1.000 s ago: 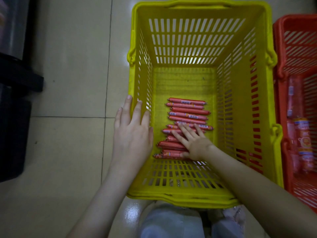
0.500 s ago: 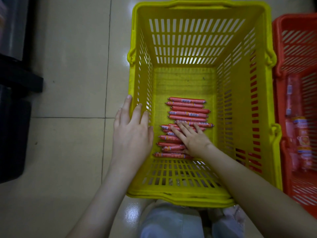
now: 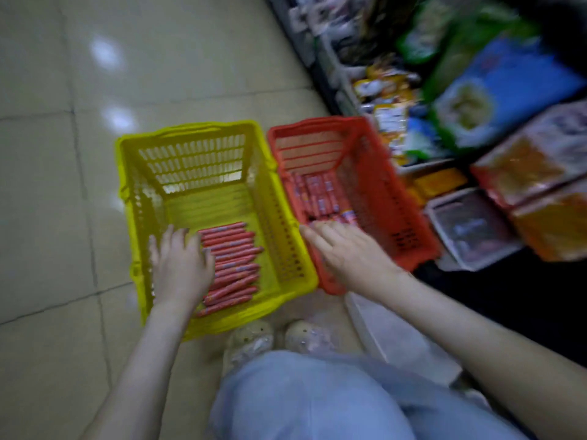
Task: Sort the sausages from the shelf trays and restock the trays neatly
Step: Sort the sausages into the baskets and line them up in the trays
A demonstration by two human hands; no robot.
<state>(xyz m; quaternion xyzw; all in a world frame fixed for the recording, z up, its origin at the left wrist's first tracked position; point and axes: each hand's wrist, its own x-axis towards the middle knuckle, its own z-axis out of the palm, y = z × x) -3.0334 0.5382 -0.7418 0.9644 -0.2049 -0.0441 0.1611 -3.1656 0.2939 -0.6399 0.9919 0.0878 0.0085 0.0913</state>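
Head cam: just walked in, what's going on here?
A person crouches on a shop floor beside shelved packets, sorting sausages into two baskets. The yellow basket holds a neat row of thin sausages. The left hand is spread open over their left ends, holding nothing. The red basket beside it holds a second batch of sausages. The right hand reaches over its near rim with straight fingers, also empty. Blur hides any contact.

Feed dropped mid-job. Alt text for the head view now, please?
The open left hand sits over the left side of a yellow basket, beside a row of thin red sausages. The open right hand reaches over the red basket next to it, which holds more sausages. Blurred snack shelves stand at right.
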